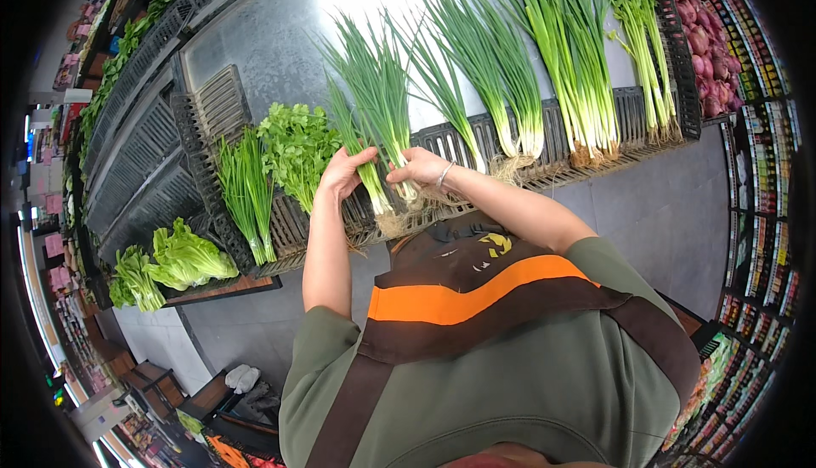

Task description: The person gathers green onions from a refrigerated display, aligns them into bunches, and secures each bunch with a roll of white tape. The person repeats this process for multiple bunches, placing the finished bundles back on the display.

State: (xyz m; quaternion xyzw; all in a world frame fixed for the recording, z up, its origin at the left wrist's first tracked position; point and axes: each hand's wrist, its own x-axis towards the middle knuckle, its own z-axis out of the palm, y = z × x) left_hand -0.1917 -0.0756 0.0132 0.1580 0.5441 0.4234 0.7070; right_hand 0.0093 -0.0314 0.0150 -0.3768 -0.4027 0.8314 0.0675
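My left hand (346, 171) closes around the lower stalks of a small bunch of green onions (370, 181), whose roots hang over the front of the black plastic rack. Just right of it, my right hand (417, 169) grips the white ends of a larger bunch of green onions (386, 92), its leaves pointing away from me. Cilantro (296, 146) lies left of my left hand, and garlic chives (245, 190) are beyond it. To the right of my right hand lie more green onions (497, 79).
Larger scallions (577, 73), Chinese celery (647, 60) and red onions (704, 53) stand farther right. Lettuce (188, 257) sits on a lower stand at left. The slotted black rack (296, 229) edges the metal display surface (274, 53). Stocked shelves (765, 181) line the right side.
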